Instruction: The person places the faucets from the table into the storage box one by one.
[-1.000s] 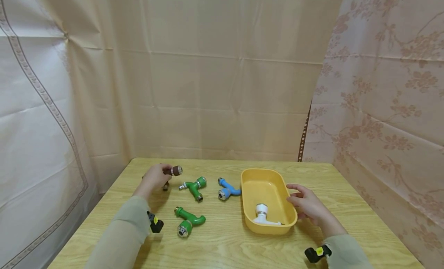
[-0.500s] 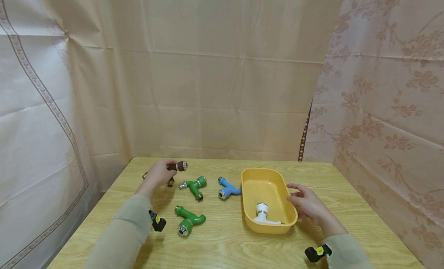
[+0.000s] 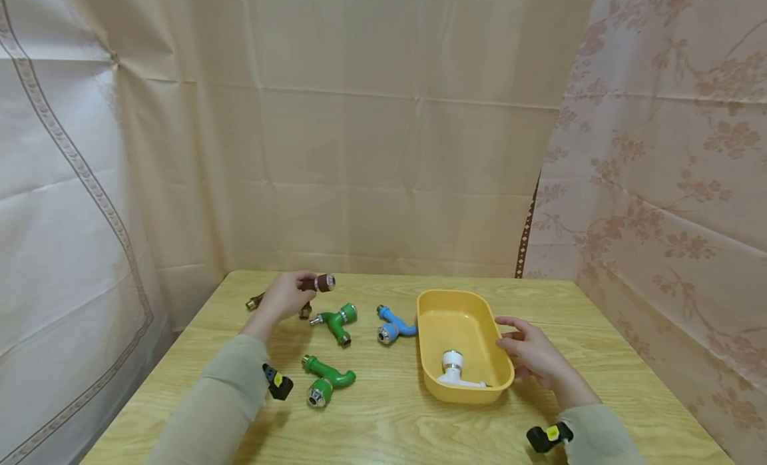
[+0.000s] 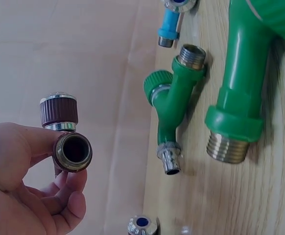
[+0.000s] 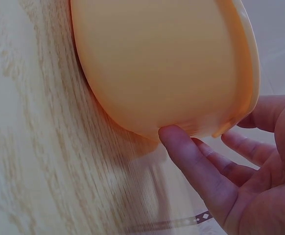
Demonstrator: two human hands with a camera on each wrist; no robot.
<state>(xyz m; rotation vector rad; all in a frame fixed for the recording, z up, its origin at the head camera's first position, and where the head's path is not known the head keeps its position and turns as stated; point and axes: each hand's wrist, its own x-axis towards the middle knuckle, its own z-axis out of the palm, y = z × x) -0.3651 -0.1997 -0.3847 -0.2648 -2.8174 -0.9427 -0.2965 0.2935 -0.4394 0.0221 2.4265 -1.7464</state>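
My left hand (image 3: pixel 284 295) grips a brown tap (image 3: pixel 317 283) above the far left of the table. In the left wrist view, thumb and fingers close around the tap's body, its ribbed knob (image 4: pixel 59 110) upward. Partly behind that hand, a second brown tap (image 3: pixel 254 301) lies on the table. Two green taps (image 3: pixel 335 325) (image 3: pixel 326 378) and a blue tap (image 3: pixel 392 325) lie to its right. My right hand (image 3: pixel 533 352) touches the right side of a yellow tray (image 3: pixel 428 345), its fingers extended against the outer wall. Inside the tray lies a white tap (image 3: pixel 455 372).
The wooden table (image 3: pixel 383 432) carries everything. A beige curtain (image 3: pixel 383 152) hangs behind its far edge, and a flowered cloth (image 3: pixel 671 185) hangs at the right. The blue tap's spout lies right beside the tray's left wall.
My left hand has lifted the brown tap and moved it to the right, exposing more of the other brown tap. The right hand and tray have stayed in place.
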